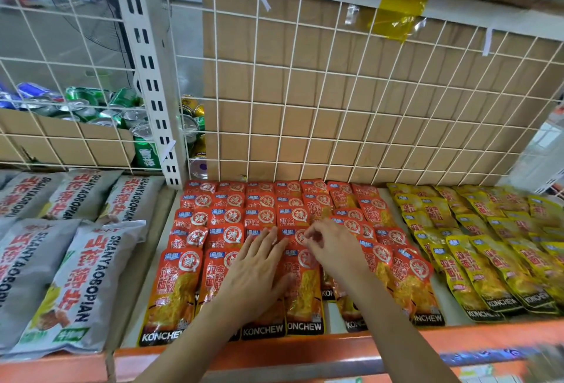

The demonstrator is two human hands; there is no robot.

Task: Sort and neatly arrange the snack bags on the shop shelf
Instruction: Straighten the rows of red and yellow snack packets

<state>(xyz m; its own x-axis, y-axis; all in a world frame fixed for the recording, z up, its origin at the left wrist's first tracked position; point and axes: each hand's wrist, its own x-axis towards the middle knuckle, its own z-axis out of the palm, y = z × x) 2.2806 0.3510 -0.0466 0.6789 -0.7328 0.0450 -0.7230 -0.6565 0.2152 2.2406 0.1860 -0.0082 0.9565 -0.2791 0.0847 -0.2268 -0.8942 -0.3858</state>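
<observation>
Left hand [256, 269] flat, fingers straight, on red snack bags [180, 288]; right hand [335, 248] pinching one

Backed by white wire grid [216, 77] over brown cardboard [320, 85], patched with yellow tape [399, 13]. Slotted white upright [151, 83] at left, drink cans [122, 108] beyond. Orange-edged shelf [305, 349] in front.

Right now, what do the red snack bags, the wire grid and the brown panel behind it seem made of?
Red snack bags: glossy plastic film, probably; glare and crinkles show. Wire grid: thin rigid rods, likely white-coated metal. Brown panel: matte cardboard, apparently; flat, dull tan face.
</observation>
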